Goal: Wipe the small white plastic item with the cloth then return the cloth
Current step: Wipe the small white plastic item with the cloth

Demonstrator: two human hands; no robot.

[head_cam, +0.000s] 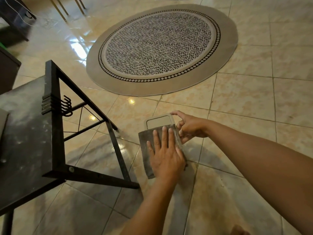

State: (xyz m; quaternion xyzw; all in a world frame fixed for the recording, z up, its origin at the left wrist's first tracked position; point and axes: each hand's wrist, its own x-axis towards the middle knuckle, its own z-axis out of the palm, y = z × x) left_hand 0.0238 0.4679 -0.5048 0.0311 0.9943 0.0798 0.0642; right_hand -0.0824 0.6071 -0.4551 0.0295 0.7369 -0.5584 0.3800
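Note:
A small white plastic item [159,121] with rounded corners is held in the air above the tiled floor, low in the middle of the head view. My right hand [190,127] grips its right edge with the fingers curled around it. A grey-brown cloth [146,146] lies over the item's lower part and hides most of it. My left hand [165,154] presses flat on the cloth, fingers spread and pointing away from me.
A dark, dusty table [25,133] with a black metal frame and side hooks [66,107] stands at the left. A round patterned rug [160,48] lies on the glossy tiles ahead. Dark furniture [13,19] sits at the top left.

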